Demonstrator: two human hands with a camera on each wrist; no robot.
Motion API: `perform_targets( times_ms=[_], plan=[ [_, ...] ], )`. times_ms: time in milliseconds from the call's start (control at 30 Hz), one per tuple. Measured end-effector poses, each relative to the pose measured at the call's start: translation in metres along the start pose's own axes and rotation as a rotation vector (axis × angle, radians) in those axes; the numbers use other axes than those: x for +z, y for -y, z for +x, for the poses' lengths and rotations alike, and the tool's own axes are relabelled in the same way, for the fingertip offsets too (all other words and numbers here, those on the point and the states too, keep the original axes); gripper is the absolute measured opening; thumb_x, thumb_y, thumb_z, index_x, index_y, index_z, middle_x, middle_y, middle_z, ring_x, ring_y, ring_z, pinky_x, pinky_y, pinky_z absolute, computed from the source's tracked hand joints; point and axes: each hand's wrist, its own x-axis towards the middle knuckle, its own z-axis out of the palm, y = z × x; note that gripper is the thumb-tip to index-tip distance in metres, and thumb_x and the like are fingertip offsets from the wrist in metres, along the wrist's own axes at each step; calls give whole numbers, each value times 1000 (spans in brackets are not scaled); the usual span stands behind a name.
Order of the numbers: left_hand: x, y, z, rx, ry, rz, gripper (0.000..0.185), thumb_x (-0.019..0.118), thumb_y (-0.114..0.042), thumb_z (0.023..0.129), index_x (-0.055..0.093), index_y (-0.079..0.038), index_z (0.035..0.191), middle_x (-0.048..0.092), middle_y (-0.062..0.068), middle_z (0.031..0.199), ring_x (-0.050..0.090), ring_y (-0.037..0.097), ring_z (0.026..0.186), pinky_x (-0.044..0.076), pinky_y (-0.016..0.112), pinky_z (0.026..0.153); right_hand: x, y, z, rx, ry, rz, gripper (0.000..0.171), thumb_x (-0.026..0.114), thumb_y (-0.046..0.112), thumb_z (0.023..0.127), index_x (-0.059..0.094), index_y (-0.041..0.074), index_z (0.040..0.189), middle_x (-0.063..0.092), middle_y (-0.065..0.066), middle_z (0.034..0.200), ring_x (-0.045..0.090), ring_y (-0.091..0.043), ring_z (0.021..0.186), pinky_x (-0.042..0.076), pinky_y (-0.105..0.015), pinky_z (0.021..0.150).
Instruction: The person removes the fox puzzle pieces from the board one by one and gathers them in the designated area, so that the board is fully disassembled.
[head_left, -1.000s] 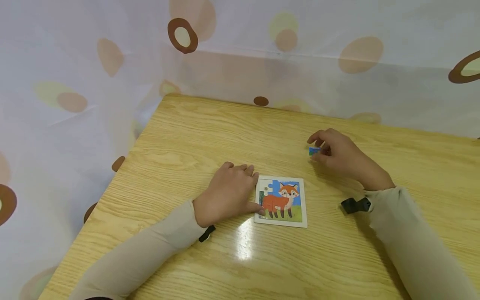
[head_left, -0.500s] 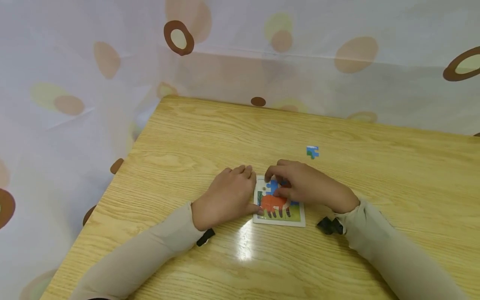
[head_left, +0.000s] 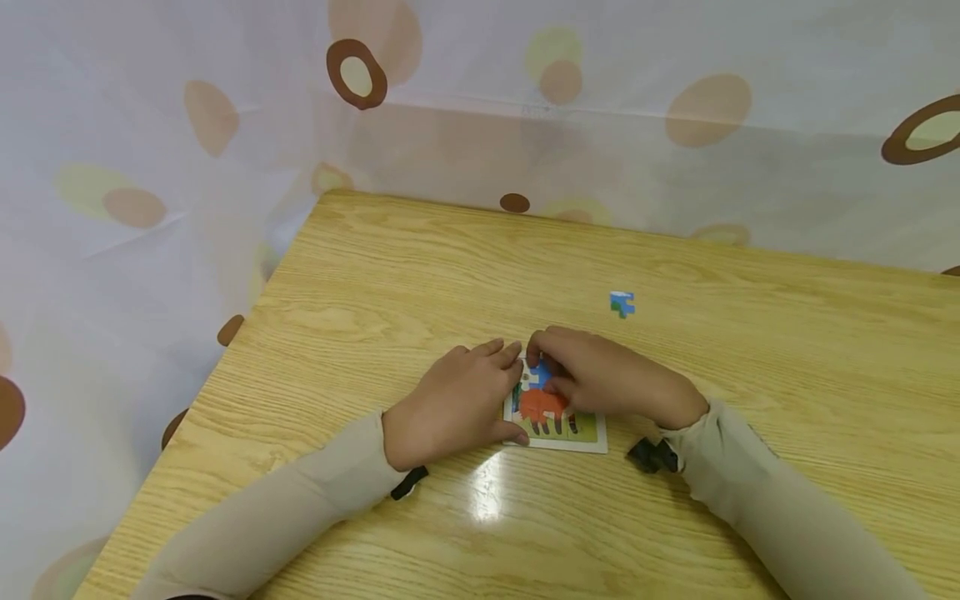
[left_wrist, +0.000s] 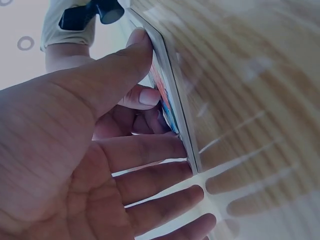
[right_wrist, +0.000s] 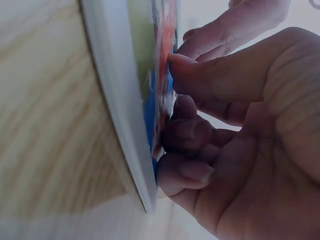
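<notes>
Two beige sleeves enter from the near edge of the table [head_left: 375,275], each with a black strap at the wrist. The left hand [head_left: 450,408] lies flat on the wood at the left border of the puzzle board [head_left: 585,435], a small white-framed square with an orange fox on blue and green. Its grip is relaxed: the fingers [left_wrist: 150,180] extend nearly straight along the board's edge, and the thumb [left_wrist: 115,65] presses against the near left corner of the frame, steadying it without closing round it. The right hand [head_left: 607,379] rests on top of the board from the right side and covers most of the picture. Its fingers [right_wrist: 185,135] are curled, with the fingertips pressed down on the blue upper part of the puzzle surface; whether this grip encloses a separate piece cannot be told, since the fingers hide that spot. The board lies flat on the table, near the middle, between the two hands. Farther back and to the right, well apart from both hands, a single loose puzzle piece [head_left: 622,304], blue with a little green, lies on the wood. Behind the table hangs a pale curtain [head_left: 675,167] printed with brown and green ovals.
</notes>
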Motion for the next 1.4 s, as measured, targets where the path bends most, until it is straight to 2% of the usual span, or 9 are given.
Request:
perform_targets(
  times_ms=[333, 467, 633, 767, 900, 1033, 1167, 1267, 1400],
  plan=[
    [1, 1, -1, 1, 3, 28, 97, 73, -72, 81, 55, -5, 149, 51, 9, 154, 51, 26, 140, 53, 41, 101, 1, 0, -3, -28, -21, -11, 29, 66, -6, 92, 58, 11, 113, 48, -5, 100, 49, -13, 72, 47, -29, 64],
    [1, 0, -2, 2, -3, 26, 96, 74, -71, 81, 56, -5, 148, 51, 10, 154, 52, 27, 139, 54, 41, 99, 0, -1, -3, -35, -29, 3, 31, 67, -7, 92, 56, 12, 113, 49, -5, 102, 50, -14, 76, 48, -31, 68],
    [1, 0, -1, -1, 0, 13, 93, 75, -70, 81, 60, -5, 145, 51, 10, 154, 53, 28, 139, 54, 42, 99, -3, -3, -2, -11, -15, 100, 29, 70, -2, 94, 53, 7, 115, 53, -5, 97, 50, -19, 81, 46, -34, 72],
    [1, -1, -1, -8, 5, 8, 91, 75, -69, 81, 61, -5, 144, 51, 11, 154, 52, 28, 139, 53, 43, 100, -6, -8, -2, -11, -11, 128, 23, 73, 5, 95, 58, 4, 112, 53, -4, 90, 50, -17, 75, 45, -31, 67],
    [1, -1, -1, -15, 13, 0, 91, 75, -69, 81, 61, -5, 144, 50, 11, 154, 52, 29, 139, 53, 44, 101, -10, -15, -2, -35, -16, 170, 15, 74, 12, 97, 64, 6, 107, 58, -1, 87, 52, -15, 70, 46, -29, 63],
    [0, -1, 0, -20, 20, -6, 91, 75, -68, 82, 60, -5, 145, 49, 12, 155, 51, 29, 140, 52, 44, 101, -15, -20, -2, -21, 10, 263, 16, 70, 18, 101, 66, 7, 111, 63, 0, 84, 56, -16, 68, 48, -28, 61],
    [0, -1, -1, -17, 18, -2, 90, 74, -69, 82, 61, -5, 144, 50, 12, 154, 51, 29, 140, 53, 43, 101, -23, -24, -6, 5, 31, 331, 20, 69, 18, 101, 67, 6, 117, 67, -2, 89, 59, -18, 74, 50, -28, 65],
    [-1, -1, -1, -16, 26, -3, 90, 73, -69, 83, 61, -5, 144, 50, 11, 154, 50, 29, 140, 52, 42, 101, -34, -30, -12, 25, -6, 319, 22, 72, 16, 99, 70, 5, 119, 69, -1, 96, 62, -18, 81, 53, -30, 70],
    [-1, -1, -2, -22, 33, -18, 90, 74, -69, 82, 61, -6, 145, 50, 11, 155, 49, 28, 141, 52, 42, 102, -51, -43, -24, 75, -120, 179, 27, 76, 13, 96, 69, 5, 121, 68, -2, 100, 64, -17, 84, 55, -33, 75]
  ],
)
